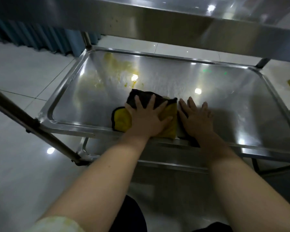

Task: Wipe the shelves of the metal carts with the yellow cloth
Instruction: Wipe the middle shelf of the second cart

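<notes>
And here we are down at the lower shelf (pixel 224 101) of the metal cart, peering in under the upper shelf (pixel 157 19). Our left hand (pixel 146 118) lies flat on the yellow cloth (pixel 121 120), fingers spread and straight: the grip is apart, pressing down, clamped round nothing. The cloth sits at the near edge of the shelf, about the middle. It is folded so that a black side shows at its far end under our fingertips, with black trim round the yellow. Our right hand (pixel 195 117) is just beside it on the right, palm down on the steel, its grip apart too, fingers straight. A dark patch by its wrist may be cloth or shadow; we cannot tell. Far left on the shelf we see yellow smears (pixel 119 66), apart from the cloth. A metal bar (pixel 23 118) slants across the left over the pale tiled floor (pixel 23 72), and a blue ribbed panel (pixel 40 37) stands far left.
</notes>
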{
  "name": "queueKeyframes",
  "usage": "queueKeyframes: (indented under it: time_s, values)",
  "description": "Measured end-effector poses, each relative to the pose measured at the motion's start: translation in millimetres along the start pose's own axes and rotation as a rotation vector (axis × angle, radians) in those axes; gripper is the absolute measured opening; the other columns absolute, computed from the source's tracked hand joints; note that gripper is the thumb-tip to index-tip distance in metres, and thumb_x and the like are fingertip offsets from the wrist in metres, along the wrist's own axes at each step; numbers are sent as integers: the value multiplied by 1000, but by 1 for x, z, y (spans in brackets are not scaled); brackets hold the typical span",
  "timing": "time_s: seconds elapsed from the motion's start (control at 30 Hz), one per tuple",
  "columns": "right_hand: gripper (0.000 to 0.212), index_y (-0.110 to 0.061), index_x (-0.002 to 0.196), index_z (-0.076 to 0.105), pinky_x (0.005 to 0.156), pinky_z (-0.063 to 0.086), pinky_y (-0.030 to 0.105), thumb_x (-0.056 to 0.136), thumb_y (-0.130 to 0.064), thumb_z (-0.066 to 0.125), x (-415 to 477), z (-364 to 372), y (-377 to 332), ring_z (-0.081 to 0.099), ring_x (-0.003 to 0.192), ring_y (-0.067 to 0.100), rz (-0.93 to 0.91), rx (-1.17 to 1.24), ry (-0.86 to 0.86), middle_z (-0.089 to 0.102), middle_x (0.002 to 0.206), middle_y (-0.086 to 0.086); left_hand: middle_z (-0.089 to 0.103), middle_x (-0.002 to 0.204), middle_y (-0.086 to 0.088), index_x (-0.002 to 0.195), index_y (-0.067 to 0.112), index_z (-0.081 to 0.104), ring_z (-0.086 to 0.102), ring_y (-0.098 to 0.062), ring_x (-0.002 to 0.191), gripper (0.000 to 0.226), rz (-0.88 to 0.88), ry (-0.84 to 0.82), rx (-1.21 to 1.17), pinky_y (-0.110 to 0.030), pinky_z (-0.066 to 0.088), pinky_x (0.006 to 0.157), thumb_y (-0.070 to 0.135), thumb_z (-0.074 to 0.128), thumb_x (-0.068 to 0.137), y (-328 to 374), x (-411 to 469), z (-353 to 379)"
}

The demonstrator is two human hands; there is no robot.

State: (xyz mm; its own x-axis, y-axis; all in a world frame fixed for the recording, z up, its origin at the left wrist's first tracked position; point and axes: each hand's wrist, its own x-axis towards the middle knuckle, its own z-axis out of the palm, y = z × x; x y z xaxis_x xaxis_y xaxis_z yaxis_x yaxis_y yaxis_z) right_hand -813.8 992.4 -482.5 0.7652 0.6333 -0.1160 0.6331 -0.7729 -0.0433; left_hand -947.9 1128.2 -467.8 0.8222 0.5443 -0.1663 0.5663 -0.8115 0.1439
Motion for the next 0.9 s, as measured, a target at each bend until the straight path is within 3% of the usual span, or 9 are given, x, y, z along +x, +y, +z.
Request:
queueKeyframes:
  time_s: [0.07, 0.17, 0.27, 0.37, 0.43, 0.57, 0.7, 0.83, 0.9]
  values:
    - [56, -47, 154, 1, 116, 9, 62, 101, -58, 14, -1, -1, 5, -1, 147, 43, -10, 8, -8, -1, 165, -10, -12, 165, 9, 148, 60, -2, -17, -43, 147, 69, 60, -8, 39, -75, -10, 107, 84, 17, 85, -1, -10, 4]
    - [56, -48, 153, 1, 117, 5, 60, 101, -58, 17, -3, -3, 7, -2, 148, 42, -10, 35, -24, -1, 165, -10, -10, 164, 15, 145, 63, -1, -12, -36, 149, 69, 9, 25, 54, -74, -4, 109, 85, 21, 84, -64, -19, -7]
    - [56, -47, 153, 2, 117, 6, 61, 101, -57, 18, -4, -4, 1, -2, 148, 43, -7, 14, -13, -1, 165, -10, -5, 164, 14, 146, 63, 2, -8, -38, 150, 69, -251, 45, -23, -75, -3, 109, 83, 25, 85, -143, -27, -19]
    - [55, -47, 153, 3, 116, 4, 63, 101, -57, 18, -5, -4, -7, -5, 147, 45, 4, 38, -16, -2, 165, -10, -4, 166, 4, 149, 58, 2, -12, -47, 146, 72, -459, 69, -38, -77, -8, 106, 85, 16, 84, -146, -24, -16]
    - [55, -47, 153, 3, 116, 2, 64, 101, -56, 18, -5, -3, -8, -6, 147, 45, 4, 48, -23, -2, 165, -10, -8, 166, -2, 149, 58, -2, -14, -53, 143, 71, -405, 53, 6, -78, -8, 104, 84, 11, 84, -102, -10, -13]
    - [54, -47, 154, 2, 116, 1, 63, 102, -55, 16, -6, -3, -2, -6, 148, 43, 11, 35, -39, -4, 165, -10, -11, 165, -6, 148, 59, -2, -15, -55, 142, 68, -132, 25, 39, -80, -6, 102, 82, 11, 86, -17, -4, -3]
    - [56, -48, 153, 2, 117, 2, 62, 101, -58, 18, -6, -7, 5, -4, 149, 41, -1, 35, -56, -3, 165, -10, -9, 165, 5, 147, 62, -1, -12, -42, 148, 69, -28, 48, 65, -73, -3, 110, 85, 16, 84, -48, -21, -3]
    - [55, -49, 152, 4, 116, 4, 64, 101, -59, 20, -5, -8, 0, -5, 148, 41, -3, 60, -69, -2, 165, -12, -4, 165, 9, 147, 61, 2, -7, -40, 149, 69, -243, 67, 5, -70, -1, 112, 84, 18, 84, -146, -31, -20]
    - [55, -49, 152, 3, 114, 7, 68, 101, -58, 19, -1, -11, -13, -8, 147, 44, 28, 67, -88, -4, 164, -13, -5, 166, 6, 148, 60, 2, -9, -43, 148, 69, -355, 53, -30, -73, -4, 110, 83, 18, 85, -162, -31, -22]
